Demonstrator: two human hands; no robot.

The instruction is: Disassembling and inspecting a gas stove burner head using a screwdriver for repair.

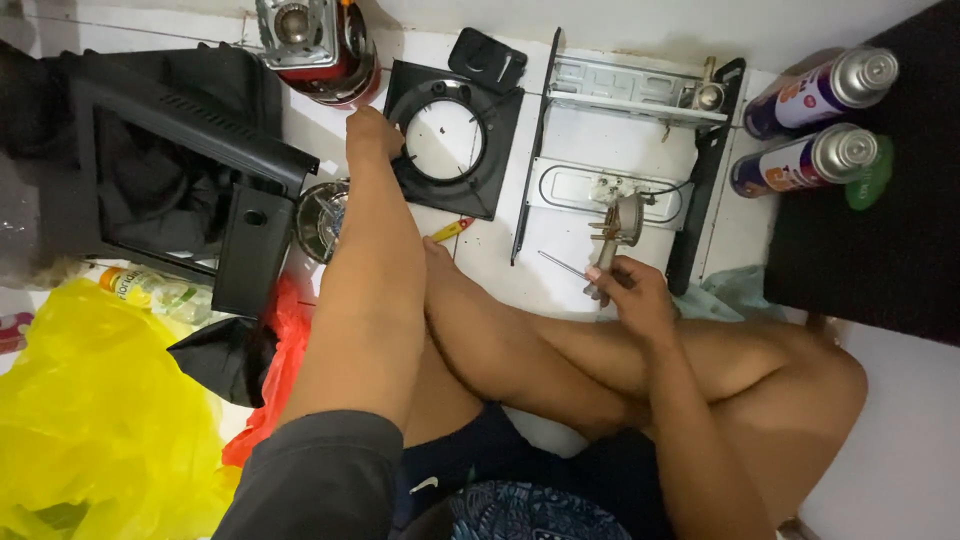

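We note the left hand [372, 132] resting fingers-down on the black burner plate [450, 140], steadying it. Right of that plate, the right hand [628, 290] pinches a small metal fitting [618, 228], raised for inspection.

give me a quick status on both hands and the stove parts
Left hand on edge of black square burner plate. Right hand gripping small metal burner part and thin tool. Gas cans off to right, clear.

Black square stove plate [455, 130] with white centre. Yellow plastic bag [90, 410], red bag [275, 370] beside it. Two silver-topped purple gas cans [815, 125].
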